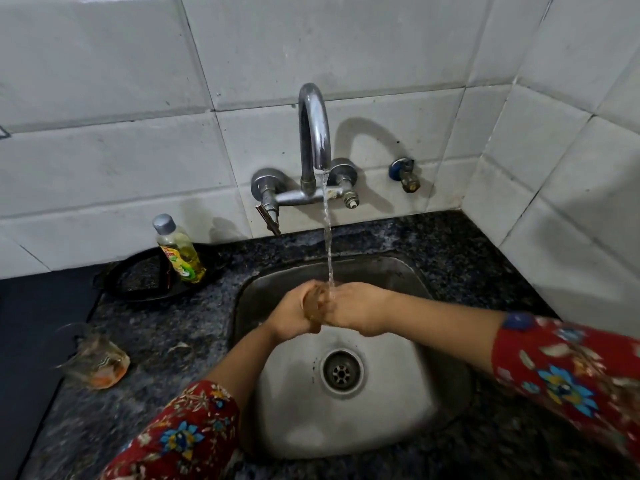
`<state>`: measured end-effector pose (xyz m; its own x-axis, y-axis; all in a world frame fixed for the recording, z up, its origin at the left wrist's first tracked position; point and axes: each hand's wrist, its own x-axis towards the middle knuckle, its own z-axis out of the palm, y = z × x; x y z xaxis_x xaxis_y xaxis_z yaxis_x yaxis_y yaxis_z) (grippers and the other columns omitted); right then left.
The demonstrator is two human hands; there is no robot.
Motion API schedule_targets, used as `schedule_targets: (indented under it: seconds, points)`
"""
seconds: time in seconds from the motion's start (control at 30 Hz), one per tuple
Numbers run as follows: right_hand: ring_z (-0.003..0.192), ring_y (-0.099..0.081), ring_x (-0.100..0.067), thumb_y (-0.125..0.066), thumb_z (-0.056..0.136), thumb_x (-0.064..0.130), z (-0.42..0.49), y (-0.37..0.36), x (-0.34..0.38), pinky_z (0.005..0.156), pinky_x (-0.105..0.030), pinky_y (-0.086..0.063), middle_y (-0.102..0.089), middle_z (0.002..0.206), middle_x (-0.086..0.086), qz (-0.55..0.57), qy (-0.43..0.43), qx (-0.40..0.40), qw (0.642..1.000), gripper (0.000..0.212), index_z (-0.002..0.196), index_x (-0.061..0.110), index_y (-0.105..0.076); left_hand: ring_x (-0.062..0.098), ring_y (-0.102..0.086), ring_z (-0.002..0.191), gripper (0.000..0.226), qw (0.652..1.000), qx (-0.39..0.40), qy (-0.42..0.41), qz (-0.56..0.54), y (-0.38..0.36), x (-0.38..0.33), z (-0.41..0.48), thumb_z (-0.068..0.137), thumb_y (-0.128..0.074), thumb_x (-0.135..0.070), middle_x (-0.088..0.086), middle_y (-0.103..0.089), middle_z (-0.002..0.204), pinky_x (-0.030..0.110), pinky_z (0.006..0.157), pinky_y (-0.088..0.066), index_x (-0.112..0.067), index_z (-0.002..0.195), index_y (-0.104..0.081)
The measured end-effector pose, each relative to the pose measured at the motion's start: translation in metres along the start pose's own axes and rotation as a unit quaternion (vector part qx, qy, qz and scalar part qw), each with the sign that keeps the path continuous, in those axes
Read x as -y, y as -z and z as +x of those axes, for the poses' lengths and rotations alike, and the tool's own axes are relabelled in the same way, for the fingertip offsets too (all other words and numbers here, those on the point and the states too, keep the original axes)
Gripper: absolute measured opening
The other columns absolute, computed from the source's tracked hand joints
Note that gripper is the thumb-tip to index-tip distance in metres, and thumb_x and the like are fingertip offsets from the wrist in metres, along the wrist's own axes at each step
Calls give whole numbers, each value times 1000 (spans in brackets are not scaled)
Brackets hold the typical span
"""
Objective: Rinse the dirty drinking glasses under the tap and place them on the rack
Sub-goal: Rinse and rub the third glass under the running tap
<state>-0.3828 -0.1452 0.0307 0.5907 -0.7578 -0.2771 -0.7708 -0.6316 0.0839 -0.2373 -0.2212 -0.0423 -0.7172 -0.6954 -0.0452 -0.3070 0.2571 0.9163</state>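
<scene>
Both hands meet over the steel sink [398,403] around one clear drinking glass [317,303] with an orange-brown tint. My left hand [294,313] grips its left side and my right hand [360,310] wraps its right side. Water runs from the chrome tap [313,133] in a thin stream that lands on the glass and my right hand. A second dirty glass [95,358] with orange residue stands on the dark granite counter [166,337] to the left of the sink. Most of the held glass is hidden by my fingers. No rack is in view.
A bottle of yellow dish liquid [180,249] stands on a black round tray [145,278] at the back left. A small blue valve [403,174] sticks out of the tiled wall right of the tap. White tiled walls close the back and right side.
</scene>
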Motion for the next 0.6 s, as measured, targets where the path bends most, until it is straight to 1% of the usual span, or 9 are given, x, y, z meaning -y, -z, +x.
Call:
schedule_targets:
  seconds: [0.1, 0.17, 0.2, 0.27, 0.33, 0.4, 0.5, 0.57, 0.6]
  points:
    - [138, -34, -26, -58, 90, 16, 38, 6, 4, 111, -35, -31, -39, 148, -6, -143, -58, 220, 963, 49, 137, 12, -45, 27, -64, 97, 61, 996, -5, 24, 82, -4, 9, 6, 60, -79, 6, 13, -66, 106, 22, 80, -49, -9, 114, -57]
    - [132, -41, -25, -57, 90, 22, 48, 8, 6, 106, -34, -36, -44, 143, -6, -147, -92, 253, 952, 45, 133, 13, -49, 25, -64, 99, 62, 995, -33, 25, 93, -6, 18, 7, 59, -80, 6, 9, -66, 107, 11, 75, -46, -12, 114, -57]
    - [125, -47, -26, -55, 91, 22, 46, 10, 6, 102, -34, -40, -50, 136, -7, -83, -123, 254, 956, 38, 128, 12, -54, 20, -64, 99, 63, 995, -46, 23, 88, -7, 19, 6, 57, -80, 5, 4, -66, 107, 11, 76, -45, -14, 113, -58]
    - [104, -56, -27, -52, 90, 18, 39, 4, 1, 86, -34, -47, -59, 119, -11, 111, -184, 196, 957, 29, 116, 8, -60, 13, -64, 98, 62, 996, -69, 26, 49, -6, 20, 4, 54, -79, 5, -1, -66, 106, 22, 81, -49, -17, 109, -60]
    - [91, -58, -25, -51, 88, 14, 33, 2, -1, 74, -32, -48, -61, 105, -8, 191, -169, 115, 960, 25, 110, 8, -62, 19, -64, 100, 65, 997, -68, 33, -15, -4, 22, 3, 50, -74, 7, 5, -67, 107, 34, 84, -52, -14, 109, -60]
    - [106, -59, -28, -53, 87, 11, 27, -9, -11, 83, -35, -50, -61, 115, -8, 102, -83, 55, 990, 28, 114, 13, -60, 25, -64, 106, 72, 998, -39, 37, -42, 1, 22, 5, 47, -73, 7, 12, -66, 113, 41, 88, -52, -10, 116, -58]
    - [131, -45, -27, -57, 88, 8, 11, -13, -27, 109, -40, -38, -52, 137, -6, -71, 48, 31, 996, 40, 127, 16, -54, 16, -63, 107, 72, 999, 21, 39, 22, 7, 25, 9, 51, -77, 6, 5, -65, 116, 33, 92, -52, -10, 119, -59]
    - [128, -48, -28, -58, 88, 7, 5, -10, -28, 109, -39, -37, -56, 133, -9, -85, 74, 9, 994, 37, 125, 11, -58, 12, -62, 102, 67, 998, 38, 35, 34, 3, 22, 8, 52, -76, 8, 0, -64, 111, 26, 87, -52, -11, 114, -59]
    - [124, -52, -29, -57, 89, 9, 7, -11, -22, 107, -39, -38, -59, 129, -11, -56, 43, 5, 998, 32, 121, 9, -60, 10, -62, 100, 64, 999, 25, 38, 9, -2, 19, 6, 53, -76, 7, -2, -64, 109, 22, 85, -51, -14, 111, -59]
